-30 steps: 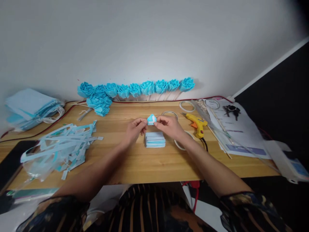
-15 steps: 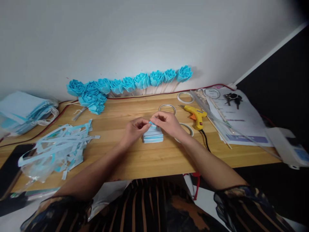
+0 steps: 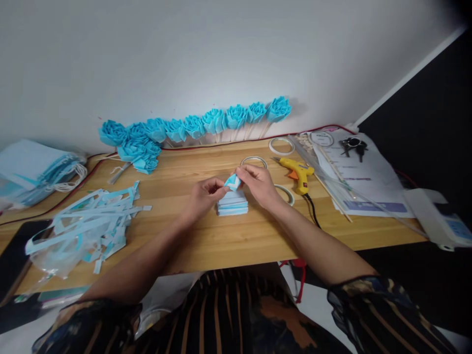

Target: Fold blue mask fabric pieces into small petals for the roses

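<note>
A small folded blue and white piece [image 3: 232, 182] is pinched between both hands above the middle of the desk. My left hand [image 3: 202, 197] grips its left side with thumb and finger. On its upper right edge, my right hand [image 3: 258, 185] is closed in a pinch. Just below the hands lies a neat stack of pale blue folded pieces [image 3: 233, 205]. Rings of white tape sit behind and beside my right hand, one ring [image 3: 254, 161] partly hidden by it. A yellow glue gun [image 3: 299, 172] with a black cord lies to the right.
Blue fabric flowers [image 3: 193, 127] on sticks lean along the wall. At left are cut strips [image 3: 110, 216], a pile of masks [image 3: 37, 167] and a dark phone [image 3: 22, 255]. Papers [image 3: 363, 184], keys [image 3: 354, 147] and a white device [image 3: 438, 219] lie right.
The piece between my fingers now shows more of its surface, opened wider and raised slightly off the stack. My right hand has tilted up a little. The whole view has shifted slightly.
</note>
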Motion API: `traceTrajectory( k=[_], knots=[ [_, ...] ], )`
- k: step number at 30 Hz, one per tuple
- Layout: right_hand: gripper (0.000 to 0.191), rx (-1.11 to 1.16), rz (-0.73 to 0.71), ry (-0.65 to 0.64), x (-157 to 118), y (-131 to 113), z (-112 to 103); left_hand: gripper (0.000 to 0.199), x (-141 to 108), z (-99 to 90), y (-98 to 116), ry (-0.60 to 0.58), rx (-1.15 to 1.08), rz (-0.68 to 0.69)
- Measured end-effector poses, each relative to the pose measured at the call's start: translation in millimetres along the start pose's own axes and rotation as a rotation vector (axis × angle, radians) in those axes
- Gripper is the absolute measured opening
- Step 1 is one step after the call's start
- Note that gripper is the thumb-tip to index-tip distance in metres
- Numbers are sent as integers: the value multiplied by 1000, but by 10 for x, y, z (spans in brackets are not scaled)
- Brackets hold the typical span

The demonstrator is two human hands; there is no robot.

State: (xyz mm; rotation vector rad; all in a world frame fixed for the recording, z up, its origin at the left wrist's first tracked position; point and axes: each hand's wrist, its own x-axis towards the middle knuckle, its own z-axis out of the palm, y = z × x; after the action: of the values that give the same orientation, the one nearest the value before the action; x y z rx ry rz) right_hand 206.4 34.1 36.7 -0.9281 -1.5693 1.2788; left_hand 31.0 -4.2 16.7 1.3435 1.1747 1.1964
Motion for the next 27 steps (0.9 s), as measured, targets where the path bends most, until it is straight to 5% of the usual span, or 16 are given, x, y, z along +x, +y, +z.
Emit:
traceTrajectory(
  k=[6, 13, 27],
  knots=[
    [34, -159, -14, -77, -8, 13, 3, 28, -8, 9, 8, -46, -18, -24],
    [43, 109, 18, -40, 7, 15, -19, 28, 21, -15, 28, 81, -59, 3],
    [23, -134, 27, -99, -2, 34, 13, 25, 39, -44, 12, 112, -147, 16]
  ],
)
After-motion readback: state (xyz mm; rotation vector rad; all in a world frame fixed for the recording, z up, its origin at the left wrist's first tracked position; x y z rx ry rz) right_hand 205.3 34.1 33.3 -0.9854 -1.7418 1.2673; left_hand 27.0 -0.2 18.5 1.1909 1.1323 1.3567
